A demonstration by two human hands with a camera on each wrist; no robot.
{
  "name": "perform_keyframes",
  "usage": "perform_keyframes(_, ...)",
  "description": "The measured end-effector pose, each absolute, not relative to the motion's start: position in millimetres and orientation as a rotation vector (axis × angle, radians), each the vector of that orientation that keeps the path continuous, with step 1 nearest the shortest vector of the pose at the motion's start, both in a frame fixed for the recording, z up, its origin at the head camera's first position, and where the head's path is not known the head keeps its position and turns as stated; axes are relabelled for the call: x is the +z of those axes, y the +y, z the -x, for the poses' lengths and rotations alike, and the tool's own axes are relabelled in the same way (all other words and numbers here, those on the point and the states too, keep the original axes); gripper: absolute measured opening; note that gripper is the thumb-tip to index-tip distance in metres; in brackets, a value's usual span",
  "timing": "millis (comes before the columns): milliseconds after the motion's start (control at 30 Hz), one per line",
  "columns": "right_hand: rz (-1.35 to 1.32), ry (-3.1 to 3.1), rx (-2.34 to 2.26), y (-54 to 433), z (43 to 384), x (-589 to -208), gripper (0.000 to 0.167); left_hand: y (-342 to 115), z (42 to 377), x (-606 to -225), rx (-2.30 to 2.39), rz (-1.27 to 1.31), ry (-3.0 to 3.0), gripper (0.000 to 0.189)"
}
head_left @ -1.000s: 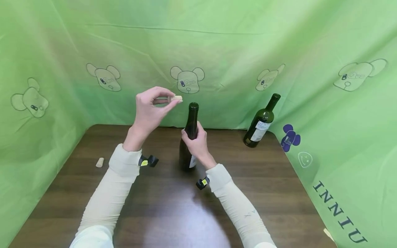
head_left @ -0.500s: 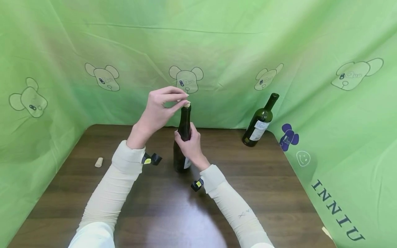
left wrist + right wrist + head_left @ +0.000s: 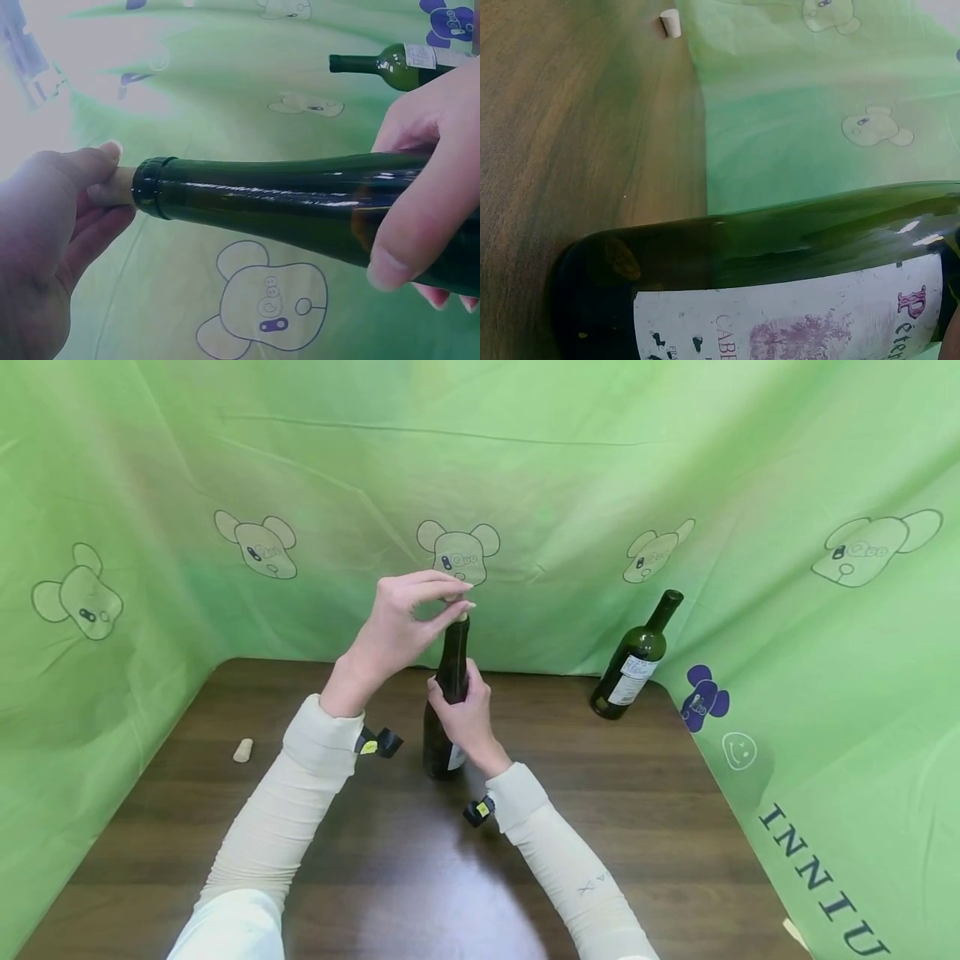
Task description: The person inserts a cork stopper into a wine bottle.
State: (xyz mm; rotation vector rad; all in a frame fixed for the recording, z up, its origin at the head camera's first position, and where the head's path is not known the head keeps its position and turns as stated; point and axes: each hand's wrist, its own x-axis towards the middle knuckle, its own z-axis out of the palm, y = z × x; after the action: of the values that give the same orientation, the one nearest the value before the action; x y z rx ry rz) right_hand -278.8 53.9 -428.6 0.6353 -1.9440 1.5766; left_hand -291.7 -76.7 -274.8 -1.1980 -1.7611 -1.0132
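Observation:
A dark green wine bottle stands upright on the table, and my right hand grips it around the shoulder below the neck. Above the mouth, my left hand pinches a pale cork between thumb and fingers. In the left wrist view the cork's end sits at the bottle's rim; how deep it goes in cannot be made out. The right wrist view shows the bottle's white label with purple print.
A second green bottle stands at the table's back right corner. Another cork stands on the left of the table. Green printed cloth encloses the back and sides. A pale piece lies at the right edge.
My left hand has moved right with the cork, from beside the bottle to its mouth. The right hand keeps its grip, and the bottle has shifted slightly left overall.

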Motion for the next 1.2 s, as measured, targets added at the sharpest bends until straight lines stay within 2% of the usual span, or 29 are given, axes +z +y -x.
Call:
perform_keyframes(267, -0.662, -1.953, 1.553, 54.8, 260.0, -406.2, 0.023, -76.6, 291.1, -282.9, -0.959, 1.230, -1.827, 0.014)
perform_keyframes(767, -0.649, -1.951, 1.551, 55.7, 259.5, -406.2, 0.022, -71.1, 292.4, -298.4, -1.032, 1.178, -1.743, 0.019)
perform_keyframes(1200, -0.663, -1.946, 1.507, 55.2, 260.9, -408.3, 0.025, -64.5, 293.0, -309.4, -1.054, 1.142, -1.658, 0.014)
